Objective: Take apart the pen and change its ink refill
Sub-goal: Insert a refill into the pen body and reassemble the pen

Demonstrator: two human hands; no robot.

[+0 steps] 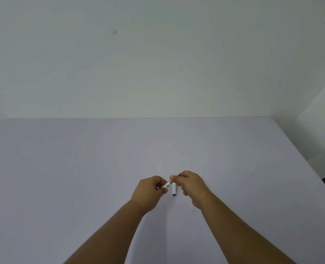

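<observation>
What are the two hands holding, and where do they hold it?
Both hold one pen: the left hand pinches its lower end, the right hand its upper end. A white pen piece lies unheld on the table.

Matt table, smooth plastic pen parts

The table (81, 168) has a matt, pale lilac top, even and without gloss. The pen barrel (167, 184) held between both hands looks like smooth white plastic with a slight sheen; the pen cap (174, 189) lying on the table looks the same, with a dark end. The wall (138, 63) behind is matt painted.
</observation>
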